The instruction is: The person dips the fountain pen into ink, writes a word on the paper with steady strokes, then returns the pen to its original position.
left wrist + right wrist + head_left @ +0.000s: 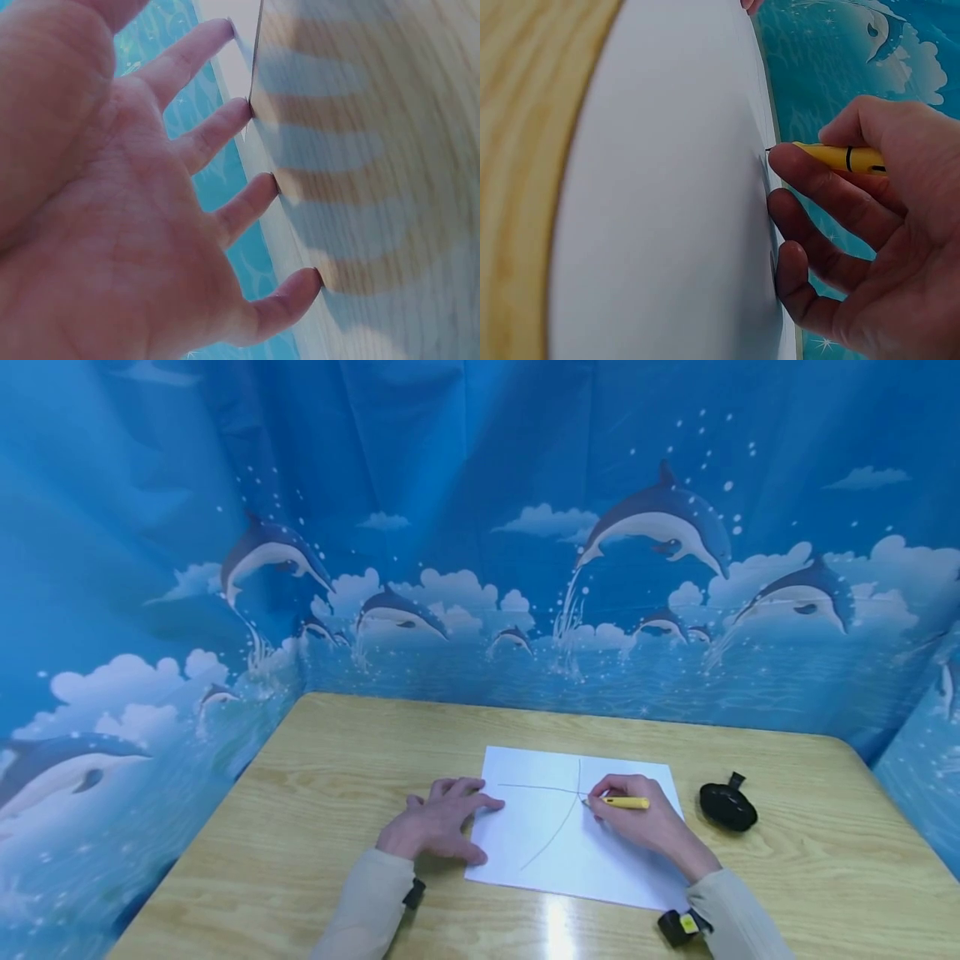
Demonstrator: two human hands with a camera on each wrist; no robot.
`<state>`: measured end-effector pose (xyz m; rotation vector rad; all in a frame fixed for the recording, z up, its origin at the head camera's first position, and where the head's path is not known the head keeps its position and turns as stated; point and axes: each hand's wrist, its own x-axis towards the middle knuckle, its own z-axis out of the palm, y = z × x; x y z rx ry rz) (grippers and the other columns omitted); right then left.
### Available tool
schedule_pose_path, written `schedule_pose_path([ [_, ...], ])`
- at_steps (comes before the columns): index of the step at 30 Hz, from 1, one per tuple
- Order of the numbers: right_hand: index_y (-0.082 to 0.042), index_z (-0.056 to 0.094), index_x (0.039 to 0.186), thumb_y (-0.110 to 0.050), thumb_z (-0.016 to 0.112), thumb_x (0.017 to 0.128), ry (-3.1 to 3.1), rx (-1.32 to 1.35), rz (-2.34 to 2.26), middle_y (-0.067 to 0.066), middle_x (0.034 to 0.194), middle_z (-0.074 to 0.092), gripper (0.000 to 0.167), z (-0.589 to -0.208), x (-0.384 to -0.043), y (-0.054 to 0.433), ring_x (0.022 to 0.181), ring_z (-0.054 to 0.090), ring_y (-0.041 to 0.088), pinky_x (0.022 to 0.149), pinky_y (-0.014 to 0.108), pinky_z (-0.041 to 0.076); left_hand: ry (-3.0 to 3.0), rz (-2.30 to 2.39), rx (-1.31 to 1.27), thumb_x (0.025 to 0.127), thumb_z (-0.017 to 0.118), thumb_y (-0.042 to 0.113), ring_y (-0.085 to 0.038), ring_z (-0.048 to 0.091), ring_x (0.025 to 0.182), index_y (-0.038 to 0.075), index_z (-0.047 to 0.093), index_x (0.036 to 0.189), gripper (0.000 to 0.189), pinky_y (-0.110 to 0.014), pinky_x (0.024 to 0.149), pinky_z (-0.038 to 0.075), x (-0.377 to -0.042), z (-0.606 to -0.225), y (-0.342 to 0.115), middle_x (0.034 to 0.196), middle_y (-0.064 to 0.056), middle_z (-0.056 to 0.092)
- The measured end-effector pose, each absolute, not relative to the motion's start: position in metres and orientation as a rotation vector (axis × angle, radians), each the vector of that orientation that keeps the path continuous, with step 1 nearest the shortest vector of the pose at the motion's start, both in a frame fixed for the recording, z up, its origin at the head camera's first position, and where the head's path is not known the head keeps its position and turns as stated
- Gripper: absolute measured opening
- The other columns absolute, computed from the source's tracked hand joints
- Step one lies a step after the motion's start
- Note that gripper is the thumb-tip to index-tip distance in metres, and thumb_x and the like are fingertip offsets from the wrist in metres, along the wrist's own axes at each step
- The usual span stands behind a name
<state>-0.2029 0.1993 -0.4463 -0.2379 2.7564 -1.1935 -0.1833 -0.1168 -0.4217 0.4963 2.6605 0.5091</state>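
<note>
A white sheet of paper (540, 835) lies on the wooden table, bearing a few thin dark lines that meet right of its middle. My right hand (645, 818) pinches a yellow pen (628, 802) between thumb and fingers, its tip at the paper close to where the lines meet. In the right wrist view the pen (832, 156) points at the sheet (660, 180), and the lower fingers rest along it. My left hand (446, 822) spreads over the paper's left edge. In the left wrist view its fingertips (262, 184) touch the surface, fingers apart.
To the right of the paper lies a small black oval object (727, 806) with a short tab. The wooden table (330, 777) reaches back to a blue curtain (450, 527) printed with dolphins, which also hangs at both sides. A black wrist device (678, 927) sits at the right cuff.
</note>
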Motion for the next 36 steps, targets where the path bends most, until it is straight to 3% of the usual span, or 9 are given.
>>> schedule_pose_path([
  [11,-0.016,0.074,0.093,-0.021,0.069,0.093,2.744,-0.245,-1.190,-0.004,0.074,0.071,0.007,-0.4464,-0.2017,0.2006,0.058,0.053,0.011,0.051,0.022,0.042,2.681,0.459,0.495,0.078,0.077,0.040,-0.043,0.023,0.152,0.040,0.045,0.152,0.081,-0.087,0.106,0.023,-0.1809,-0.4226,-0.1136,0.166,0.000,0.031],
  [25,-0.015,0.074,0.093,-0.021,0.069,0.094,2.742,-0.263,-1.177,-0.006,0.075,0.071,0.008,-0.4438,-0.1988,0.2010,0.071,0.061,0.012,0.063,0.022,0.046,2.688,0.436,0.475,0.077,0.077,0.040,-0.043,0.023,0.152,0.042,0.047,0.151,0.080,-0.088,0.105,0.022,-0.1797,-0.4225,-0.1090,0.165,0.000,0.032],
  [36,-0.014,0.074,0.094,-0.021,0.069,0.093,2.684,-0.240,-1.212,-0.004,0.076,0.072,0.009,-0.4429,-0.1988,0.2028,0.069,0.062,0.012,0.062,0.021,0.046,2.685,0.428,0.463,0.078,0.077,0.040,-0.042,0.023,0.152,0.042,0.047,0.151,0.079,-0.088,0.105,0.022,-0.1807,-0.4226,-0.1082,0.165,0.000,0.032],
])
